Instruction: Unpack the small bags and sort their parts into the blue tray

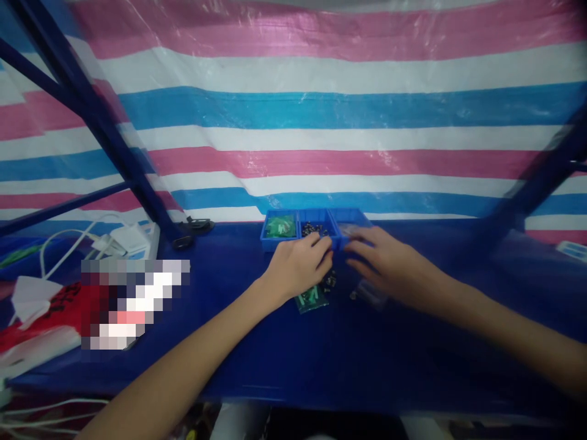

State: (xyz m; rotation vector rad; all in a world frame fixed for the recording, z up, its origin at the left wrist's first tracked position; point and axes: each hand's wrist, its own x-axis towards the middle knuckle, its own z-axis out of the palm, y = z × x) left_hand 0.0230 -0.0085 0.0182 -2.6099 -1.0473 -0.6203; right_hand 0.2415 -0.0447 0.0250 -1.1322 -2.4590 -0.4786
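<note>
My left hand (300,263) is at the front of the bin's middle compartment, its fingers curled and close together. Whatever they hold, if anything, is hidden. Below it lie a small clear bag with green and white pieces (312,298) and a loose cluster of small dark metal parts (329,280). My right hand (389,260), slightly blurred, hovers by the right compartment with bent fingers apart. The blue three-part bin (270,246) has green packets (280,226) on the left, small metal parts (312,230) in the middle and clear plastic (348,229) on the right.
Another clear plastic bag (371,294) lies under my right hand. Leftward on the blue table (275,360) are a red bag (64,311), white cables with a white plug (110,241) and a black object (199,225). Blue frame posts (110,146) flank a striped sheet (321,110).
</note>
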